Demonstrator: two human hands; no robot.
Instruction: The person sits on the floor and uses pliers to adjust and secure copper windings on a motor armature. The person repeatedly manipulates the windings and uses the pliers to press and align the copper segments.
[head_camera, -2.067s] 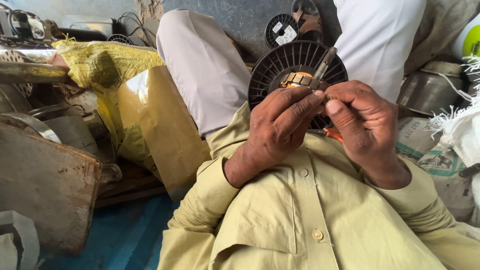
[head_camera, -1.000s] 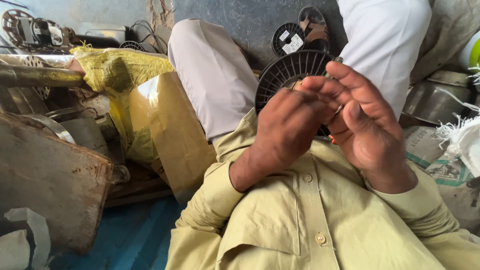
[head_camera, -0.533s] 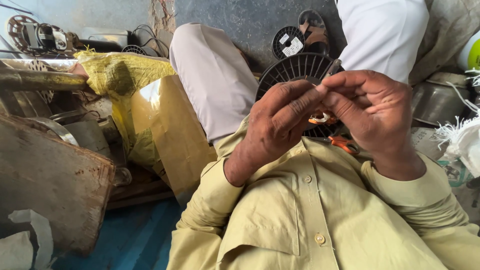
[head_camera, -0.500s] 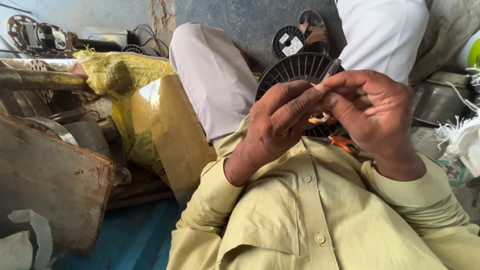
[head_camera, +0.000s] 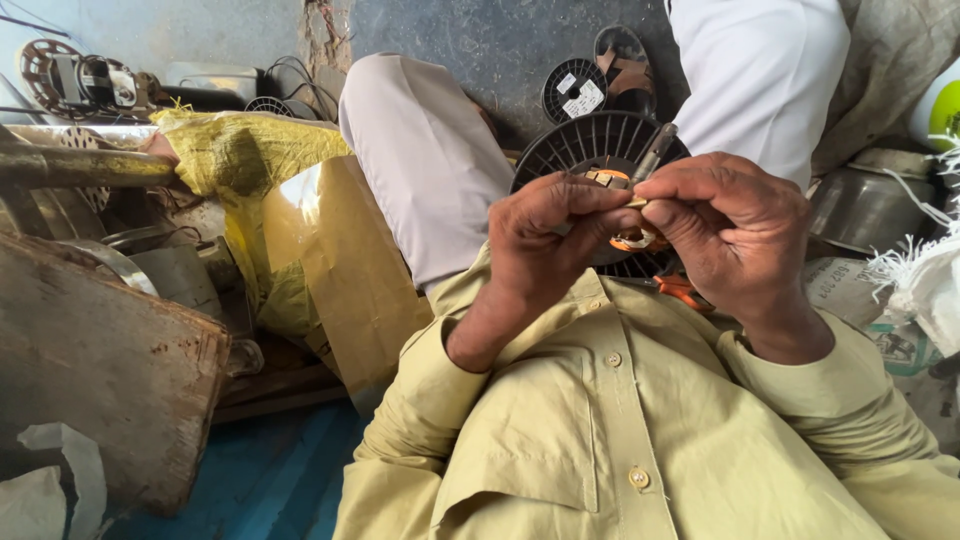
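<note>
head view showed the left hand (head_camera: 545, 240) and right hand (head_camera: 735, 235) pinching one small brass part (head_camera: 608, 179) between their meeting fingertips, grips closed on it.

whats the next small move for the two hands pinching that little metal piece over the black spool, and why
Probably a small tightening of the pinch before anything else. The left hand and right hand meet fingertip to fingertip on a small metal piece, held in the air above the black spool. An orange loop hangs just below the fingers. With so little of the piece gripped, a firmer hold seems the safest step.
</note>
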